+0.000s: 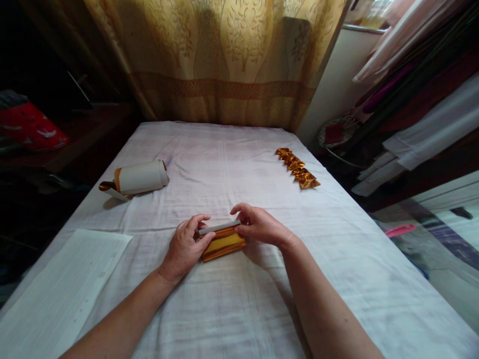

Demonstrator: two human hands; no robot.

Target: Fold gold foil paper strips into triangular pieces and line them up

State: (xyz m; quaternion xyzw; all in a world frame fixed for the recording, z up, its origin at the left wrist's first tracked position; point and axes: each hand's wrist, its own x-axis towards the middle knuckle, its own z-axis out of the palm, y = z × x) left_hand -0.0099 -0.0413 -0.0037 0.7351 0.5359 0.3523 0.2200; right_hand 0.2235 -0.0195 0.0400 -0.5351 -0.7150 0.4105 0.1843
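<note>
A sheet of shiny gold foil paper (223,243) is held just above the white cloth, its far edge folded over to show a pale grey-white strip. My left hand (188,243) pinches its left end, thumb on the gold face. At the right end, my right hand (258,224) grips the fold between thumb and fingers. Some fingertips are hidden behind the paper. Farther right lies a row of folded gold foil pieces (298,168). To the left rests a loose roll of paper (141,178), white outside and gold inside.
White cloth (220,149) covers the table. A printed paper sheet (71,284) lies at the near left. Behind the table hangs a gold curtain (209,60). Clothes (437,124) hang on the right, and a red bag-like item (32,124) sits on a dark surface at left.
</note>
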